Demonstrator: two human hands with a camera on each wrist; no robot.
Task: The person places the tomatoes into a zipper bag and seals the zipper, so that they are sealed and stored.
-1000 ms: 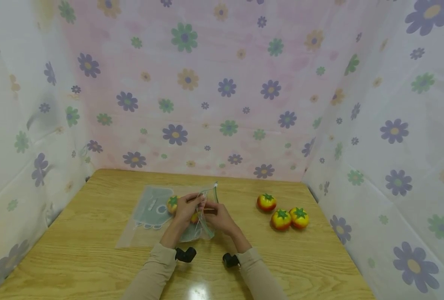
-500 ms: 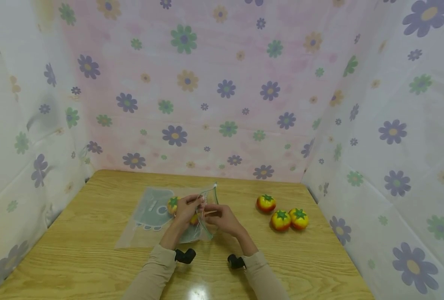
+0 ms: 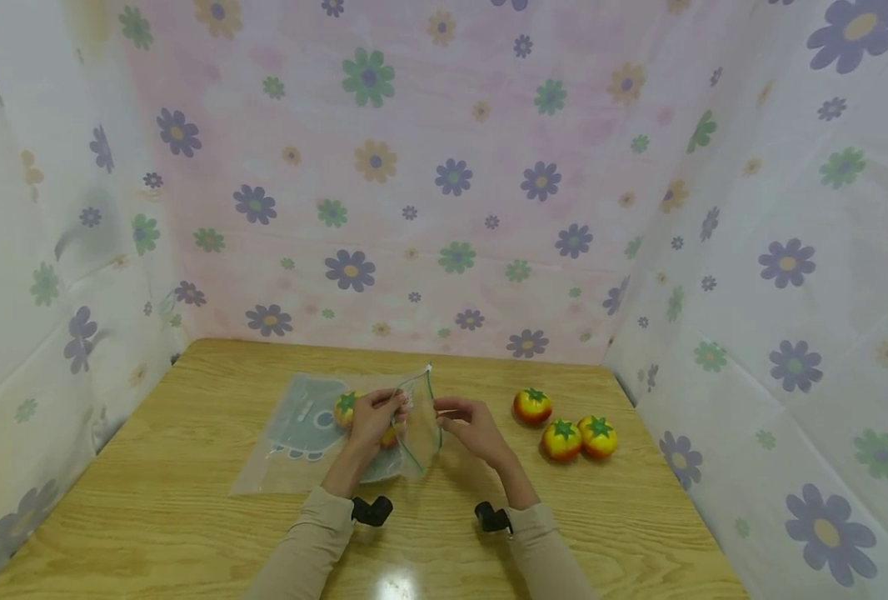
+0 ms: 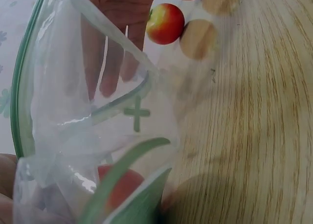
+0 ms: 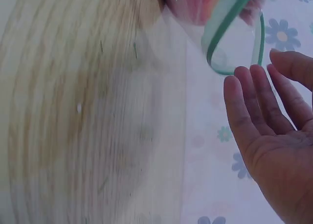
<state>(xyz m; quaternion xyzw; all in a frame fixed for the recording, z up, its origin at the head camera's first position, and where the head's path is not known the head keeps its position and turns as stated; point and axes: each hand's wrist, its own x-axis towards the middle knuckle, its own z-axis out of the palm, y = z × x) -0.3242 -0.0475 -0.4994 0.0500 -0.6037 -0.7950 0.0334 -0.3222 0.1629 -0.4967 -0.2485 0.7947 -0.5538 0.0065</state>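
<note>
**Zip bag [image 3: 417, 429] pinched at one lip, mouth standing spread**

Found near the middle of the wooden table [image 3: 189, 533], green-edged mouth facing right, with a printed panel [image 3: 305, 417] flat to the left, apparently part of the same bag. Pinched at the left lip by the left hand [image 3: 369, 421], between thumb and fingers; exact finger placement partly masked by film. Judged a steadying hold, probably keeping one lip clear of the other.

At the opposite lip: right hand [image 3: 477, 429], fingers extended and slightly bent, thumb held apart, nothing gripped. Aimed with fingertips toward the green zip strip [image 5: 226, 22]; contact or slight gap not possible to confirm. Probably positioned there for spreading or supporting the free lip.

Noted around the left hand: one toy tomato [image 3: 344, 408] just beyond the knuckles, another [image 3: 389, 437] partly hidden behind the fingers. Both apparently inside the bag, likely weighting the film against the table.

Well apart to the right, on bare wood: a touching pair of toy tomatoes, left [image 3: 562, 440] and right [image 3: 598, 437], with a third toy tomato [image 3: 532, 406] just behind. Resting upright, green calyx uppermost. Seemingly grouped on the right hand's side for easy reach, leaving the mouth unobstructed.
</note>
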